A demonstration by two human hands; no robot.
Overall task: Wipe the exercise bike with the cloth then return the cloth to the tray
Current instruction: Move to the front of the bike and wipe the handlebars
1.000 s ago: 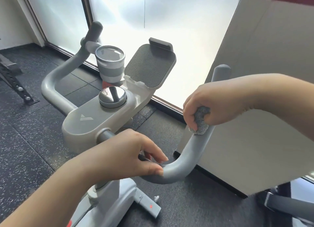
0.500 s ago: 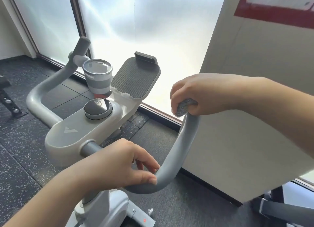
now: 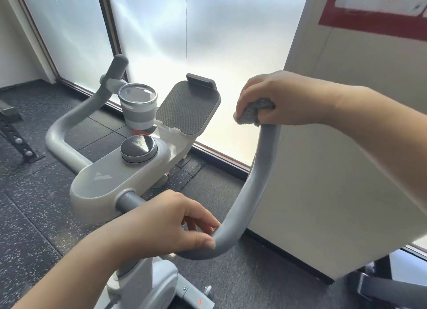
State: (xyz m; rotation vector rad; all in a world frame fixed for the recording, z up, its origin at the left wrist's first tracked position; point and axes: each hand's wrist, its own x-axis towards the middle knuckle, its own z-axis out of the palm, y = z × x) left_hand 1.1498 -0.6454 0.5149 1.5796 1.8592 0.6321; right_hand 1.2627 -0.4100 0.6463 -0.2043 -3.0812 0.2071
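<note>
The grey exercise bike point(image 3: 115, 181) fills the middle of the head view, with a round knob point(image 3: 138, 148) on its console and a tablet holder point(image 3: 187, 107) behind. My right hand point(image 3: 277, 96) grips a grey cloth point(image 3: 251, 112) wrapped over the top end of the right handlebar point(image 3: 251, 188). My left hand point(image 3: 166, 223) holds the lower bend of the same handlebar, thumb on top and fingers curled under. The tray is out of view.
A grey cup point(image 3: 138, 105) sits in the bike's holder by the left handlebar point(image 3: 76, 117). A white panel point(image 3: 346, 170) stands close to the right handlebar. Frosted windows point(image 3: 161, 31) lie ahead, black rubber flooring point(image 3: 34, 204) below, and a metal rack point(image 3: 13, 133) at far left.
My right hand slid the cloth up the right handlebar from its mid part to the top end. The left hand kept its hold on the lower bend.
</note>
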